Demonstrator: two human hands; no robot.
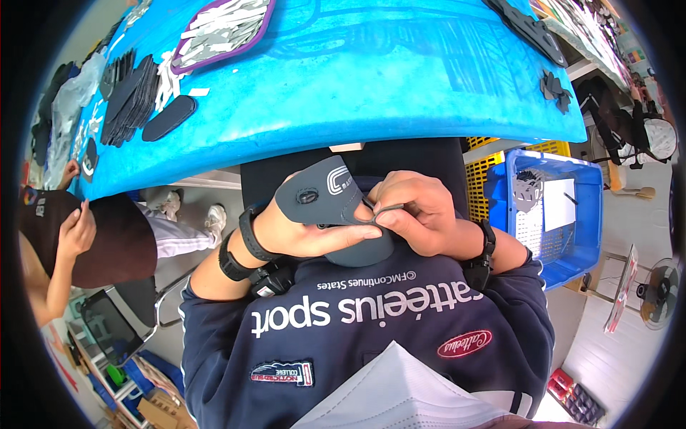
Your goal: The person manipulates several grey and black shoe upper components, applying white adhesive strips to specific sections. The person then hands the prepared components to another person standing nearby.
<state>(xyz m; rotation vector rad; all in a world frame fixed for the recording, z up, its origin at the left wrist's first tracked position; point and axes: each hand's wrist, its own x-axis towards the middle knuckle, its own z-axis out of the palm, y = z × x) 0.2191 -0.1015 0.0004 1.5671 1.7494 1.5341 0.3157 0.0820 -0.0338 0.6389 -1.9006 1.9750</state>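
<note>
My hands: two, left hand (286, 227) and right hand (421, 212).
Between my fingers: one dark grey piece (296, 201), one black oval valve (307, 196) clear on it.
Blue table (357, 100): one.
Purple-rimmed tray (261, 33): one; white strips (221, 32) too tangled for me to count.
Dark oval pads: one apart (169, 119); stack uncountable.
Blue crate (592, 222): one; white sheet (559, 207) inside: one.
Co-worker (93, 232): one; white shoes (216, 219), two.
Fan (658, 293): one.
</note>
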